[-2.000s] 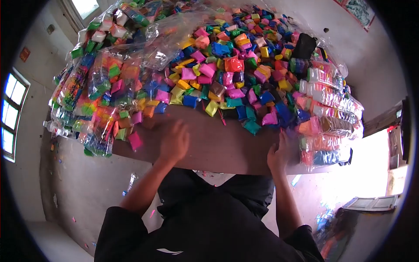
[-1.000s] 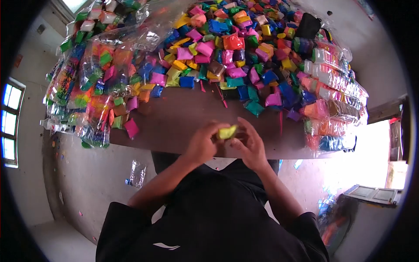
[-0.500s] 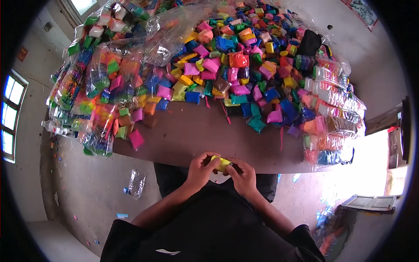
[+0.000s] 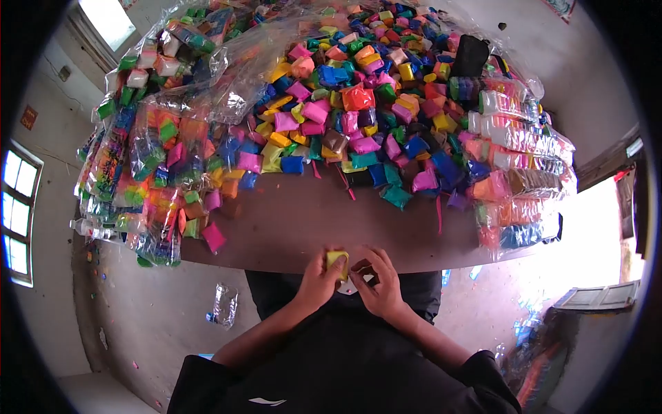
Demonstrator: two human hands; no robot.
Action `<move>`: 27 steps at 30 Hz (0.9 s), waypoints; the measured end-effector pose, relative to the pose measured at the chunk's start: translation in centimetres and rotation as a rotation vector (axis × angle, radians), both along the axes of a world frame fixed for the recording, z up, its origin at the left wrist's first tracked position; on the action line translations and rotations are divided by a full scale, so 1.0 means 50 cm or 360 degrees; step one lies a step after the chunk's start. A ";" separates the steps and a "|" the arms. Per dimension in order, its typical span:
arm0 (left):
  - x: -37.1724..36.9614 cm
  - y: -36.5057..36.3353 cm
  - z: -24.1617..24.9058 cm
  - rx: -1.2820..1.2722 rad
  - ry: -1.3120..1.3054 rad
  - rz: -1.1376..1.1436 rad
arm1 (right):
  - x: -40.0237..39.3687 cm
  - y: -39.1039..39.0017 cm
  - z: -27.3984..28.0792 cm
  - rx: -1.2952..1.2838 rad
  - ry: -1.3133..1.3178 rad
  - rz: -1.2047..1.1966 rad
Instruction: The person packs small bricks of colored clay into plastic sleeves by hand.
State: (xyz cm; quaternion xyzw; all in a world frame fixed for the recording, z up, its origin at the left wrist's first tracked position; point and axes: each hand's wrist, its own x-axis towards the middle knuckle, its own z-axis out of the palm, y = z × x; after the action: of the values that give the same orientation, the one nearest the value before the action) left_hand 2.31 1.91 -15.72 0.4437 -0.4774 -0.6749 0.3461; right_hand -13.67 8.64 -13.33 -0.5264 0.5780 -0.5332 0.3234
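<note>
At the near edge of the table (image 4: 289, 234), the left hand (image 4: 318, 279) pinched a small yellow packet (image 4: 337, 261) while the right hand (image 4: 378, 284), fingers curled, worked beside it, apparently preparing it, so firm two-handed control seemed needed next.

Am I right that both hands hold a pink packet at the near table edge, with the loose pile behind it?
Not quite: the packet is yellow, not pink, as the head view shows. The left hand and right hand do hold it at the near edge of the table, with the loose pile behind.
</note>
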 end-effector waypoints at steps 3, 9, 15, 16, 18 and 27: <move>0.007 0.014 -0.053 -0.0185 -0.0059 -0.0366 | -0.003 -0.008 -0.003 -0.0069 -0.0063 0.0117; 0.015 0.015 -0.027 0.0022 0.0258 -0.0422 | -0.005 -0.002 -0.027 0.0071 -0.0216 0.0126; 0.021 -0.002 0.003 0.0180 0.0345 -0.0519 | -0.016 -0.001 -0.026 0.0170 -0.0334 0.0151; 0.023 -0.004 0.002 0.0181 0.0346 -0.0524 | -0.020 -0.002 -0.028 0.0168 -0.0288 0.0197; 0.025 -0.008 0.000 0.0320 0.0358 -0.0582 | -0.020 -0.003 -0.033 0.0144 -0.0249 0.0170; 0.029 -0.017 0.018 0.0464 0.0302 -0.0704 | -0.044 -0.008 -0.028 -0.0108 0.0097 0.0177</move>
State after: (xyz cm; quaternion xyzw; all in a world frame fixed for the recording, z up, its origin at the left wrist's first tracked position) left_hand 3.76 1.04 -14.82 0.3085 -0.4260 -0.8341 0.1661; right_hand -15.87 8.26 -14.72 -0.5845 0.5389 -0.5174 0.3168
